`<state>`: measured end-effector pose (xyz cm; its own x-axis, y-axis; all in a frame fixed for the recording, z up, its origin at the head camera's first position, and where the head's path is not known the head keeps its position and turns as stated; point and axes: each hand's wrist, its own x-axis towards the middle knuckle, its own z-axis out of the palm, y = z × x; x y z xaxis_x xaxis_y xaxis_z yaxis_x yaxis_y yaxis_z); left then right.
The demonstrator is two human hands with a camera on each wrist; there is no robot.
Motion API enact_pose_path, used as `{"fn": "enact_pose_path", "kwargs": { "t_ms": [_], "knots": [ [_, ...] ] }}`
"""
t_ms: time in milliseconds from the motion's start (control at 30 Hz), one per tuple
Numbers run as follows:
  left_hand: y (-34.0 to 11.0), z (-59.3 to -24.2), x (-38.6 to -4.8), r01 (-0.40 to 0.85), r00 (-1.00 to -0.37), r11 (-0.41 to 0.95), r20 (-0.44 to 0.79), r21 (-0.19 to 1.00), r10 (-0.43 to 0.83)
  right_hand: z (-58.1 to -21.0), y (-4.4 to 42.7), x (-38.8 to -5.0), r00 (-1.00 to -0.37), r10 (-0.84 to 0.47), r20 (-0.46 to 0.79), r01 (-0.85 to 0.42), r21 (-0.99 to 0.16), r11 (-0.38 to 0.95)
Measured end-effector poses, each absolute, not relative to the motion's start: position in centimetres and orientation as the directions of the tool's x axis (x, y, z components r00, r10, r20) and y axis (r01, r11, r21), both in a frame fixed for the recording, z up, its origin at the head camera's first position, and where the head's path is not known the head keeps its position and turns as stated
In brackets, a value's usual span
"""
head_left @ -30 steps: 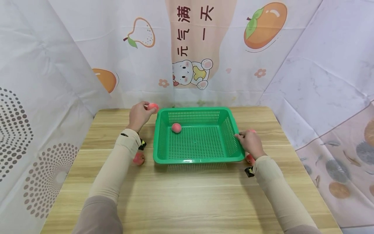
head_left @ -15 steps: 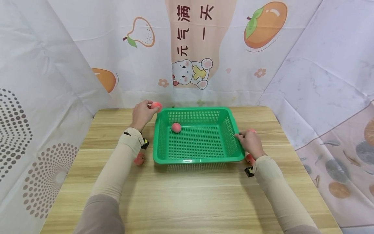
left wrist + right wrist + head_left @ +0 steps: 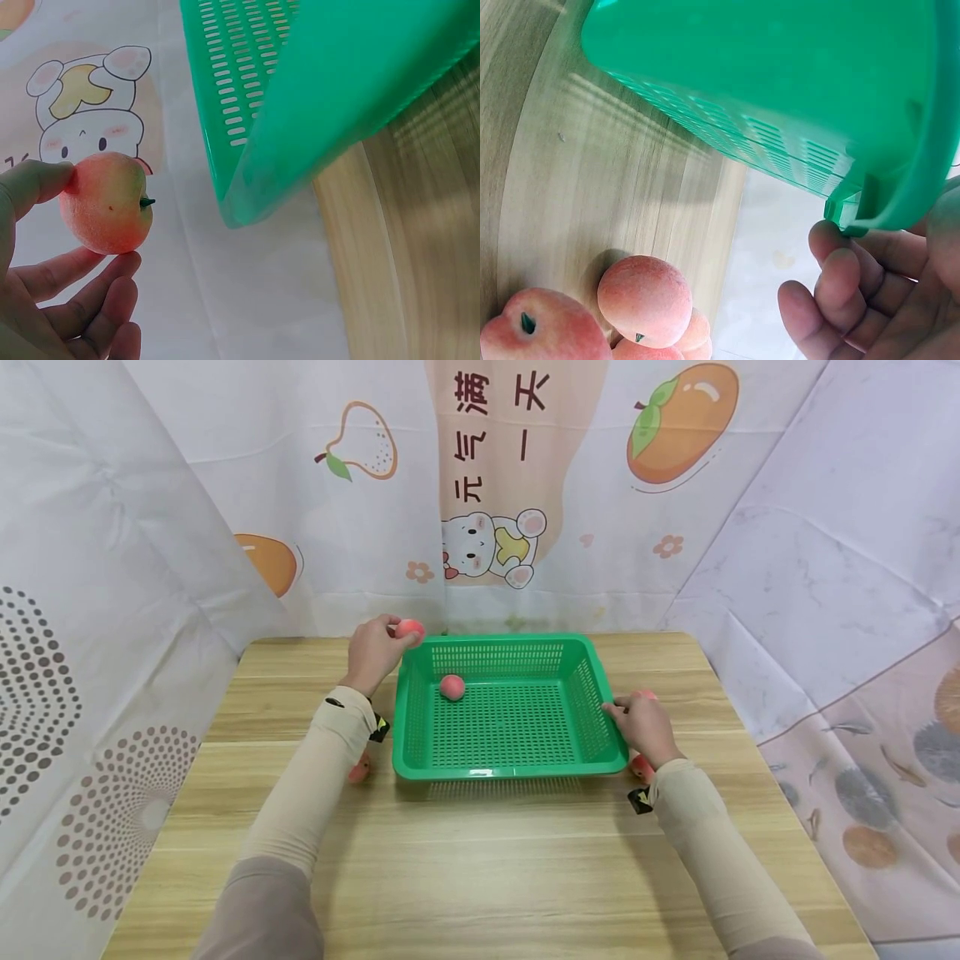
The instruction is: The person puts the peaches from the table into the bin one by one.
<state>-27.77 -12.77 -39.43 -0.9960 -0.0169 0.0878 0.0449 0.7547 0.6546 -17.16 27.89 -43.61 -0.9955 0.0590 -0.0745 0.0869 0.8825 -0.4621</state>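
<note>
My left hand (image 3: 372,653) pinches a pink-red peach (image 3: 409,629) between thumb and fingertips, above the back left corner of a green plastic basket (image 3: 510,772). In the left wrist view the held peach (image 3: 109,202) shows a small green stem, and the basket's slotted wall is beside it. One peach (image 3: 452,687) lies inside the basket near its back left. On the opposite side, my right hand (image 3: 643,727) grips the basket's right rim; the right wrist view shows its fingers (image 3: 838,281) curled under the rim edge.
Several peaches (image 3: 645,301) lie on the wooden table (image 3: 480,877) right of the basket, partly hidden by my right hand in the head view. Another peach (image 3: 359,768) sits left of the basket, partly behind my left forearm. A printed curtain (image 3: 600,560) hangs behind the table.
My left hand has moved a little to the right with the peach, closer over the basket's back left corner. The right hand and the basket have stayed put.
</note>
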Motion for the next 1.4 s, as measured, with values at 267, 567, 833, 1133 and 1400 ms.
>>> {"fn": "enact_pose_path", "kwargs": {
  "t_ms": [267,567,833,1133,1400],
  "knots": [
    [-12.3,-39.3,-27.7,0.092,-0.992,0.764,0.127,0.638,0.014,-43.7,27.9,-17.1,-0.996,0.055,-0.066,0.080,-0.458,0.885],
    [-11.6,-38.9,-27.6,0.096,-0.993,0.771,0.115,0.630,0.030,-43.6,27.9,-17.2,-0.993,0.064,-0.097,0.102,-0.464,0.880],
    [-11.4,-39.0,-27.6,0.075,-0.995,0.760,0.093,0.645,0.020,-43.6,27.9,-17.2,-0.995,0.054,-0.083,0.087,-0.463,0.882],
    [-10.9,-39.1,-27.7,0.083,-0.996,0.746,0.088,0.661,0.032,-43.9,27.9,-17.1,-0.997,0.050,-0.065,0.074,-0.462,0.884],
    [-10.4,-39.2,-27.6,0.101,-0.992,0.743,0.119,0.662,0.029,-43.9,27.9,-17.1,-0.997,0.050,-0.063,0.073,-0.464,0.883]
  ]
}}
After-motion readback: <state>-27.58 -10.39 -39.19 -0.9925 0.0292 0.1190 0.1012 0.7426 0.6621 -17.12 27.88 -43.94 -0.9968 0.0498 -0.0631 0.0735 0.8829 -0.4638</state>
